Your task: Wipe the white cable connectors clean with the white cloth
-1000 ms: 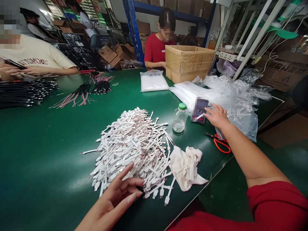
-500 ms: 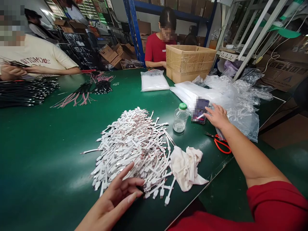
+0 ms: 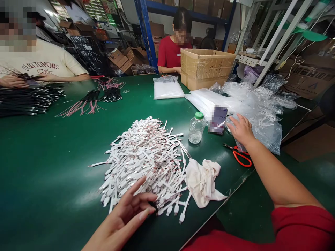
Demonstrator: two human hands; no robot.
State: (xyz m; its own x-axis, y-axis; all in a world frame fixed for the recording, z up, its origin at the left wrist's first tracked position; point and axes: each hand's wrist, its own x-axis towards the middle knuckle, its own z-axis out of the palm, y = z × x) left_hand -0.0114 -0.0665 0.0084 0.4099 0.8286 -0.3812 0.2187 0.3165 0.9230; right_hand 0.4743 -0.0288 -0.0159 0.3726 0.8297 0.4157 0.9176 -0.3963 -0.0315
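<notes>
A big heap of short white cable pieces (image 3: 145, 162) lies on the green table (image 3: 47, 164). My left hand (image 3: 125, 218) rests at the heap's near edge, fingers stretched out and apart, holding nothing. My right hand (image 3: 240, 130) lies open on the table just right of a phone (image 3: 218, 120) propped against clear plastic bags; its fingers are spread and no longer on the screen. A small clear bottle with a green cap (image 3: 196, 128) stands left of the phone.
A crumpled cream cloth (image 3: 202, 179) lies beside the heap. Red-handled cutters (image 3: 239, 155) sit near the table edge. Clear bags (image 3: 261, 108), a white packet (image 3: 167, 88) and a cardboard box (image 3: 205, 66) are farther back. Black cable bundles (image 3: 28, 101) lie far left; other people work across.
My right hand has drawn back a little to the right, off the phone's screen. My left hand has not moved.
</notes>
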